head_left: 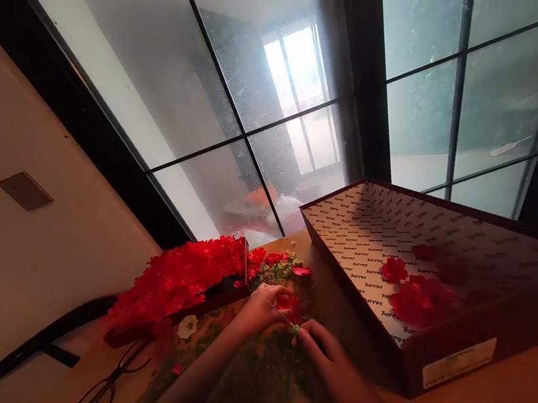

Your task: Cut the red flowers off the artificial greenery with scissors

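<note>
My left hand [265, 303] is closed, its fingers pinching a thin stem [281, 315] that slants down to the right. At the stem's lower end my right hand [322, 347] pinches a small green piece [296, 330] between thumb and finger. A red artificial flower [289, 304] shows just behind the left fingers; whether it joins the stem I cannot tell. Beyond the hands lies a clump of green sprigs [280, 269] with red flowers among them. Left of my left hand, many red flowers [191, 264] are heaped in a dark red box [179, 314].
On the right stands a large open box [342, 251] with printed lining and several red flowers [422, 301] inside. A pale flower [187, 327], a dark cable [110, 375] and green bits lie on the table [316, 254]. A framed window [224, 90] rises behind.
</note>
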The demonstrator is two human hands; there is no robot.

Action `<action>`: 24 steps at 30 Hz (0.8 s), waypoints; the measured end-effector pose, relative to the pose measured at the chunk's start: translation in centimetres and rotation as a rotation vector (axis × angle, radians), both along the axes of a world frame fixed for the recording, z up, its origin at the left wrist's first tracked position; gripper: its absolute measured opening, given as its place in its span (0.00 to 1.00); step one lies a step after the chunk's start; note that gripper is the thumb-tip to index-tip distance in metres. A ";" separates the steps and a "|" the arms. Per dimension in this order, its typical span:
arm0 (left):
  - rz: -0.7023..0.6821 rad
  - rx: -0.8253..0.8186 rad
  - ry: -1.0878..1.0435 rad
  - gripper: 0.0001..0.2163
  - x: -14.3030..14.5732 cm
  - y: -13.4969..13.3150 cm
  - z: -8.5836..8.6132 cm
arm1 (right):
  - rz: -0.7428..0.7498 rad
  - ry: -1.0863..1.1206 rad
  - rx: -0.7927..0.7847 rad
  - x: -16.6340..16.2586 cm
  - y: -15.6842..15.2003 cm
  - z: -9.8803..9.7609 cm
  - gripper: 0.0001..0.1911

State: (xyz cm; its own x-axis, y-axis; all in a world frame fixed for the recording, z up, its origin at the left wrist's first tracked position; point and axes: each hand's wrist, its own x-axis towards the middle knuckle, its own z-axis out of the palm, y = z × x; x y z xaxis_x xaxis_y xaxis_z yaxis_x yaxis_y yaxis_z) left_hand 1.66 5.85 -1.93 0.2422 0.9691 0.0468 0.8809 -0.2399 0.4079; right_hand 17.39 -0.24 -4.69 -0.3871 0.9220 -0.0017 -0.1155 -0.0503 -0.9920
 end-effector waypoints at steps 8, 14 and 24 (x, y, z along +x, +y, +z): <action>0.056 -0.055 -0.115 0.05 1.0 -0.1 0.8 | -0.042 -0.042 0.021 0.3 0.0 -0.2 0.17; 0.275 -0.079 -0.603 0.09 0.2 -3.4 2.5 | -0.093 -0.075 0.023 0.4 -0.2 -0.2 0.16; 0.515 -0.074 -1.007 0.13 -1.5 -7.4 0.9 | 0.069 -0.164 0.233 0.3 -0.5 -0.7 0.13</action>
State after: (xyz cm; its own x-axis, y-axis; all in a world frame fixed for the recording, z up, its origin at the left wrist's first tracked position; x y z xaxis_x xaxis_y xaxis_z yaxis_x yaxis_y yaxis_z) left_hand 0.19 -1.53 -1.07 -0.3016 0.9511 -0.0667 0.1309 0.1106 0.9852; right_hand 17.72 -0.77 -5.42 -0.4609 0.8765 0.1391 0.0431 0.1787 -0.9830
